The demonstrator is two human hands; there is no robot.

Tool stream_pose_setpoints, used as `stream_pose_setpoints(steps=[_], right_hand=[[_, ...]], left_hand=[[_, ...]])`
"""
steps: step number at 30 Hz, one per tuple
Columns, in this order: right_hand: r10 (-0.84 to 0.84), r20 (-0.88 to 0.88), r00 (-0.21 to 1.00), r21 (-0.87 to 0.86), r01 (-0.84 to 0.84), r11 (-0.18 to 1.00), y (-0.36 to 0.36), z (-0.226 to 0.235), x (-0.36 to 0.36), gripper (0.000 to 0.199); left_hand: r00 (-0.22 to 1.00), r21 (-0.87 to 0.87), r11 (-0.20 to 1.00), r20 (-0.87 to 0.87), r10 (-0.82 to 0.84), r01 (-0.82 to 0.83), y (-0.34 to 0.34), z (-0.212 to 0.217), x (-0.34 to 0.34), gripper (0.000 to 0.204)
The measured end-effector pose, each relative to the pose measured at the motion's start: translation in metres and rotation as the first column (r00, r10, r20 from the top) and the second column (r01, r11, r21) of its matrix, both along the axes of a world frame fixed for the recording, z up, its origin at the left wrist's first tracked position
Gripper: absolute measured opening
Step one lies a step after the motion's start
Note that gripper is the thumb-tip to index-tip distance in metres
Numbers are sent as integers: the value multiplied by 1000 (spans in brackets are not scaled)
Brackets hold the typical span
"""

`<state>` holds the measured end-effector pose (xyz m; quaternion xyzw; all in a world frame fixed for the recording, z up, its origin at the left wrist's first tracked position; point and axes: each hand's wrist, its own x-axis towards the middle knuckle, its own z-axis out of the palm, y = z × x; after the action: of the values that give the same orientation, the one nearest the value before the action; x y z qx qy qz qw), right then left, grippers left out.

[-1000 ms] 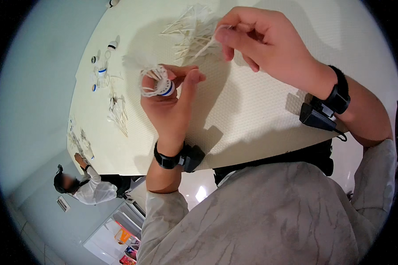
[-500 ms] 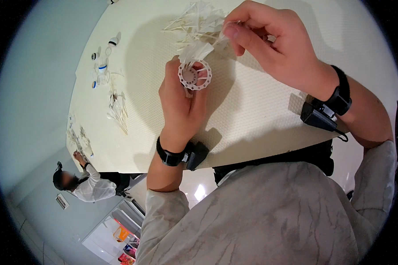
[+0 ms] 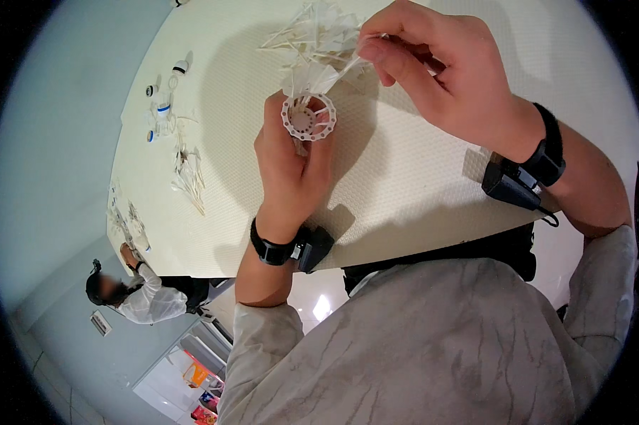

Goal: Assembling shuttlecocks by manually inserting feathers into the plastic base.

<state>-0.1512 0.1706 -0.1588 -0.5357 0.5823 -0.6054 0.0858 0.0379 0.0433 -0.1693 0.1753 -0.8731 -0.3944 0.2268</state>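
Observation:
My left hand [image 3: 285, 173] is closed around a white round plastic holder [image 3: 309, 137], whose ring-shaped rim has small holes along it. Several thin white sticks stand inside the ring, and translucent white leaf-like pieces [image 3: 311, 78] fan out at its far side. To the right and farther away, my right hand [image 3: 457, 74] pinches a slender white stick [image 3: 353, 64] between thumb and forefinger. That stick slants down toward the leaf-like pieces; whether it touches them I cannot tell. Just beyond my left hand lies a loose pile of white sticks with flat, leaf-like ends [image 3: 319, 32].
Left on the pale textured table [image 3: 404, 191] lie a second bunch of white sticks [image 3: 188, 177] and several small clear containers with blue or black bands [image 3: 165, 120]. Another person [image 3: 149, 297] works at the table's far left corner. Both my wrists carry black strapped devices [image 3: 312, 248].
My left hand and the holder have shifted slightly left and up. The stick in my right hand shows more clearly, angled toward the leaf-like pieces; that hand has barely moved.

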Motion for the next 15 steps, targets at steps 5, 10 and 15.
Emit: stream_pose_setpoints(steps=[5,10,15], right_hand=[[4,92,996,49,-9,999,2,0,2,8],[4,95,995,48,-9,999,0,2,2,8],[8,43,999,71,-11,997,-1,4,0,7]], left_hand=[[1000,28,999,-15,-14,15,2,1,0,21],[999,-6,999,9,-33,33,0,4,-1,21],[999,-3,999,12,-32,32,-1,5,-3,19]])
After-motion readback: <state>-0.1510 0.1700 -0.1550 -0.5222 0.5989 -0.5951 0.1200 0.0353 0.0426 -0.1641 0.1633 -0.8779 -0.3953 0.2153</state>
